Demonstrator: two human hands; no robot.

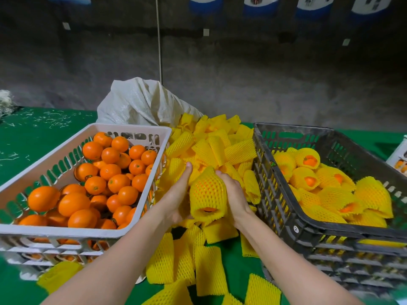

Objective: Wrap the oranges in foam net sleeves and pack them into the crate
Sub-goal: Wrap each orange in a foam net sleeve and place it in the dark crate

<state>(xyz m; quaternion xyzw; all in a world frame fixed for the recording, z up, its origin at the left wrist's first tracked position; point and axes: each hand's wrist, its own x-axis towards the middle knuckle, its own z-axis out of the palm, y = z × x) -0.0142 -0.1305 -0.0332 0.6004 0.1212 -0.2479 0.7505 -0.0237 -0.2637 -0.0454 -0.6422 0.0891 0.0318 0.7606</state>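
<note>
left hand (176, 194) and right hand (236, 194) with fingers tight round one sleeved orange (208, 192), fingertips mostly hidden behind it

left hand (176, 198): bare | right hand (236, 195): bare | forearms (123, 256): bare to frame edge

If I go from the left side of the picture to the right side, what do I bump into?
white crate of bare oranges → left hand → netted orange being held → right hand → dark crate of wrapped oranges
</note>
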